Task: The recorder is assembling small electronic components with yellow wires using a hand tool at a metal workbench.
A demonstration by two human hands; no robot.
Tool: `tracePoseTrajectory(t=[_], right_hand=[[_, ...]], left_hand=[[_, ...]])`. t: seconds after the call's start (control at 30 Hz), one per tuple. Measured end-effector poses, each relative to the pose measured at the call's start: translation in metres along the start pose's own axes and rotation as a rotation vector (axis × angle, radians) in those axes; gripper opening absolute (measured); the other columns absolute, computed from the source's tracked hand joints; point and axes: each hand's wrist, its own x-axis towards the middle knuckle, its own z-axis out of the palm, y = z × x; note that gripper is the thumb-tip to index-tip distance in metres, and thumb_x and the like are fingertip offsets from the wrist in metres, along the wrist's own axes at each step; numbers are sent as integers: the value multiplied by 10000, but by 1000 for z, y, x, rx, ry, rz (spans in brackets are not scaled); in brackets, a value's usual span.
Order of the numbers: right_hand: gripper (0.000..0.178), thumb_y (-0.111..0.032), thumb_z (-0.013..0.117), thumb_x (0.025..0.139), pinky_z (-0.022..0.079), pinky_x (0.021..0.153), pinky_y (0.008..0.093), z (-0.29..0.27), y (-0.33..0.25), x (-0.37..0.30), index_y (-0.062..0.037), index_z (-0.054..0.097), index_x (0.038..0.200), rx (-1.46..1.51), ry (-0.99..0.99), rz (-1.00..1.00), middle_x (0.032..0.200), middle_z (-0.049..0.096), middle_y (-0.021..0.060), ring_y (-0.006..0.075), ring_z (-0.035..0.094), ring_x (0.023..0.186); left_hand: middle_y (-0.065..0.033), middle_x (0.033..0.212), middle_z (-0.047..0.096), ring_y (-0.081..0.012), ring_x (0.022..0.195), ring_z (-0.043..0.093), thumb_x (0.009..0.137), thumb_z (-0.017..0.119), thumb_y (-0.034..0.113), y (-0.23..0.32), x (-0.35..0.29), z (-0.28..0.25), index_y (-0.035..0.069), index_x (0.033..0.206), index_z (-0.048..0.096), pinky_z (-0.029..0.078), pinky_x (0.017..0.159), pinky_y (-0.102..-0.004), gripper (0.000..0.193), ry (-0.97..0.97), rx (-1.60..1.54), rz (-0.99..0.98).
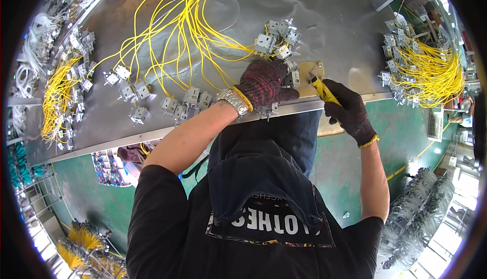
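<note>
My left hand [261, 82], in a dark red and black knit glove, is closed around a small grey metal box-shaped part [292, 79] near the table's front edge. Its fingers hide most of that part. To the right, my right hand [350, 109], gloved alike, grips a yellow tool with a dark end [324, 91]; its exact kind does not show. The tool's dark end is beside a brass-coloured plate [308, 76] at the edge. Just beyond my left hand sits a cluster of similar metal parts [278, 36] on yellow wires [190, 20].
More wired metal parts [192, 98] lie left of my hands on the metal table [350, 40]. Piles of yellow-wired parts stand at the left [63, 96] and right [431, 71]. Below the table's front edge is a green floor [395, 132].
</note>
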Motion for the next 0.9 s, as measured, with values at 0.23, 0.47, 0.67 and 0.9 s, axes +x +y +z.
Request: tracePoseTrajectory(t=[0.23, 0.47, 0.67, 0.9], right_hand=[[396, -68, 736, 854, 558, 781, 342, 14, -12, 7, -32, 678, 1244, -591, 119, -420, 1072, 701, 119, 212, 688, 874], [344, -144, 742, 815, 563, 851, 414, 30, -37, 6, -96, 722, 1155, -894, 211, -424, 1082, 708, 148, 352, 691, 966], [321, -76, 740, 811, 557, 814, 378, 45, -36, 17, -58, 718, 1131, -871, 344, -471, 1031, 704, 155, 335, 703, 934], [300, -52, 731, 831, 553, 822, 356, 38, -20, 16, -34, 703, 1129, -777, 294, -451, 1039, 713, 141, 279, 709, 932]], left_hand=[[-141, 1038, 694, -324, 919, 684, 738, 824, 504, 1, 1, 2, 103, 1214, 636, 535, 822, -445, 650, 28, 11, 52], [-133, 1049, 698, -316, 941, 692, 734, 826, 507, -4, 0, 4, 107, 1203, 638, 538, 834, -435, 644, 16, 25, 46], [-134, 1083, 700, -320, 944, 695, 754, 808, 542, 0, 10, -4, 92, 1225, 630, 550, 831, -439, 675, -102, 36, -40], [-166, 1089, 696, -342, 937, 694, 770, 747, 623, -1, 3, -1, 68, 1274, 615, 549, 820, -452, 761, -73, 111, 1]])
